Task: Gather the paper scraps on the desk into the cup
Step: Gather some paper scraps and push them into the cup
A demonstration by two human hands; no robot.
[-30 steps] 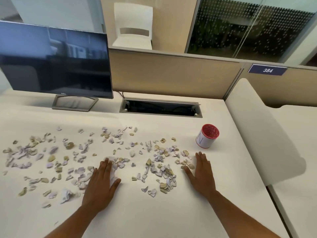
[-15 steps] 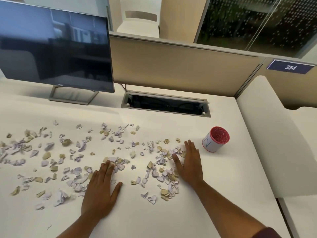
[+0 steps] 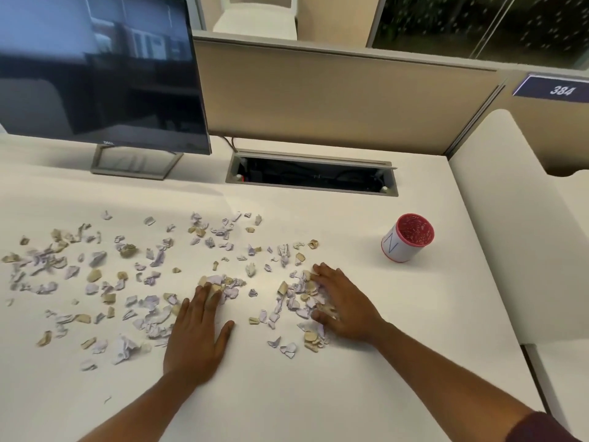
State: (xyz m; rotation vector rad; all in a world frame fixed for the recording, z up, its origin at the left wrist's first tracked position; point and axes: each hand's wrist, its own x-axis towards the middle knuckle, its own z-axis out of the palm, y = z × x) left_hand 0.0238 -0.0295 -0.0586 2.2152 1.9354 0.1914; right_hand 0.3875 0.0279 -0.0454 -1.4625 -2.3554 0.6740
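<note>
White desk (image 3: 287, 393) nearest the camera carries both bare forearms. Left hand (image 3: 196, 333) lies flat, fingers straight and together, thumb spread, fingertips touching the paper scraps (image 3: 149, 282). Right hand (image 3: 342, 303) rests palm down on a denser clump, fingers relaxed and slightly spread, gripping nothing. Lilac and tan scraps scatter from the clump far out to the left. Farther right, well apart from the scraps, the cup (image 3: 408, 237) stands upright (red inside, white wall, a blue mark). Behind sit a cable hatch (image 3: 314, 173) and a dark monitor (image 3: 95, 74)
</note>
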